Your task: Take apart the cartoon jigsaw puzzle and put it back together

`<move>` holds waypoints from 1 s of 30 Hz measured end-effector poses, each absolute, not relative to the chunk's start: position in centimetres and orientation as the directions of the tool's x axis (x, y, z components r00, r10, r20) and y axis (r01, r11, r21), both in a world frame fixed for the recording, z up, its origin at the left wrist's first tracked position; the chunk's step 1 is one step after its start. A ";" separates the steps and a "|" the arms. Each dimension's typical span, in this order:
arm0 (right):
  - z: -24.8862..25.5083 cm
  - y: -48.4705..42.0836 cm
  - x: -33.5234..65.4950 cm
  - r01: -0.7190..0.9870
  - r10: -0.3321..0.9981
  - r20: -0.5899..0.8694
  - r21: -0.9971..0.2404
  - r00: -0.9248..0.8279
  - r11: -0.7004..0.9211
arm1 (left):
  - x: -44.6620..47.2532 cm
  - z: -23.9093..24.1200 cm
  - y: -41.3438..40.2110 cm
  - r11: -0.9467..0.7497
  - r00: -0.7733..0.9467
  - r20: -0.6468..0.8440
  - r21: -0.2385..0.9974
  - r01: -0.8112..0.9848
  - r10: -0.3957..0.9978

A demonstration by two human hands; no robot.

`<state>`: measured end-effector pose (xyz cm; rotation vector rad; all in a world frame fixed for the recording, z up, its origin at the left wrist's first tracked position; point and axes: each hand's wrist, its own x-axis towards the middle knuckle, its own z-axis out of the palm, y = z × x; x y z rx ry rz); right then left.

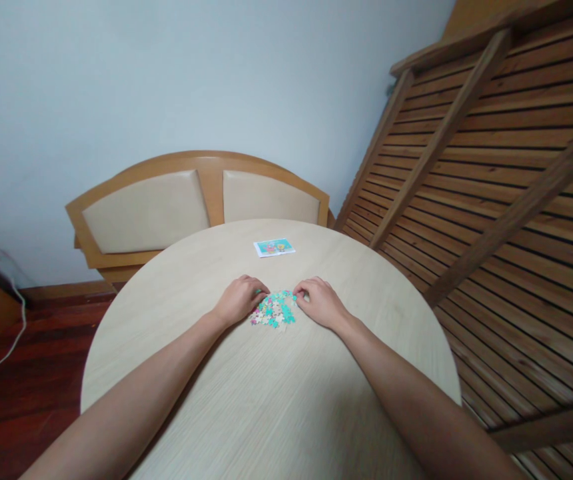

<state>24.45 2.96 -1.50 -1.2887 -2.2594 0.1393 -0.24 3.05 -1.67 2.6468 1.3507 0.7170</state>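
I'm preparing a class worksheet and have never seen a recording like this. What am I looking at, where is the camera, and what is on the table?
There is no machine here. A person wears a camera on the head, so the single picture looks forward and down along their own bare arms. The left hand and right hand rest with curled fingers on either side of a small pile of puzzle pieces, mostly teal, white and pink, on a round pale table. Both touch the pile's edge; whether either grips a piece cannot be seen. Farther back on the table lies a small picture card. Behind it a padded headboard stands against the wall, and a slatted frame leans at the right.
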 end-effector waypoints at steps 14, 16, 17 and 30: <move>-2.1 2.2 23.0 0.657 0.723 0.262 -0.302 -0.639 0.690 | 0.2 -1.9 2.7 -0.553 0.391 0.409 0.434 0.711 0.824; -2.2 2.2 22.9 0.674 0.737 0.226 -0.300 -0.637 0.675 | 0.3 -1.7 2.7 -0.549 0.400 0.403 0.387 0.741 0.823; -2.2 2.3 22.9 0.682 0.745 0.222 -0.301 -0.629 0.666 | 0.3 -1.7 2.7 -0.545 0.404 0.396 0.366 0.754 0.825; -2.1 2.3 23.4 0.693 0.754 0.285 -0.297 -0.592 0.657 | -0.1 -1.0 2.3 -0.628 0.523 0.364 0.301 0.717 0.771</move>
